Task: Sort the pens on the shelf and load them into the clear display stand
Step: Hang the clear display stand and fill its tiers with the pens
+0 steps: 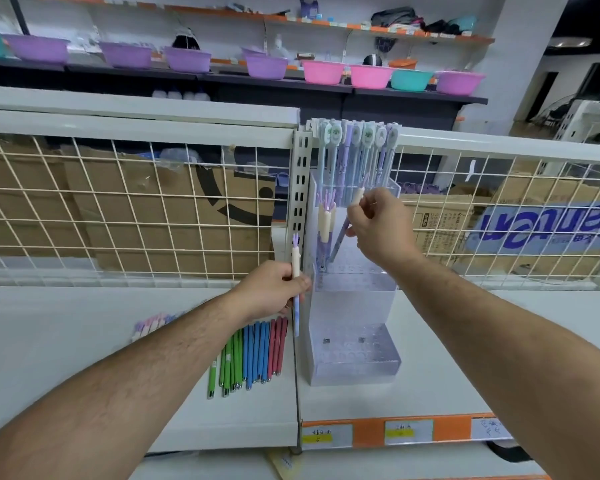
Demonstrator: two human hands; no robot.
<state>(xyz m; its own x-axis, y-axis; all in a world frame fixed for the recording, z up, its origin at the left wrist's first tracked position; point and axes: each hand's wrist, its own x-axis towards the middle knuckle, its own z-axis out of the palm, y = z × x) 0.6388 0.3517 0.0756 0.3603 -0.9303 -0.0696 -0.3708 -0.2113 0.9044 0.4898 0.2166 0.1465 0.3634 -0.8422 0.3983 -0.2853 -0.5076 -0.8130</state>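
On the white metal shelf (447, 358), a clear acrylic display stand (354, 306) rises in three steps, each deck drilled with round holes. Its top tier holds a row of about eight slim pastel pens with flat oval heads (357, 140). The middle tier holds a small cluster of cream-capped pens (326, 221) with lilac prongs; their number is hard to tell. Left of the stand lie smooth matte stick pens (253, 355) side by side: roughly five green, four blue and three dull red. A pastel bundle (149, 325) is partly hidden by the forearm.

The left hand (274, 289) is curled round one cream-capped lilac pen (296, 268), held upright beside the stand's left wall. The right hand (378, 226), wrist bent downward, pinches another such pen (358, 195) near its cap, slanted, with its tip down on the middle tier.
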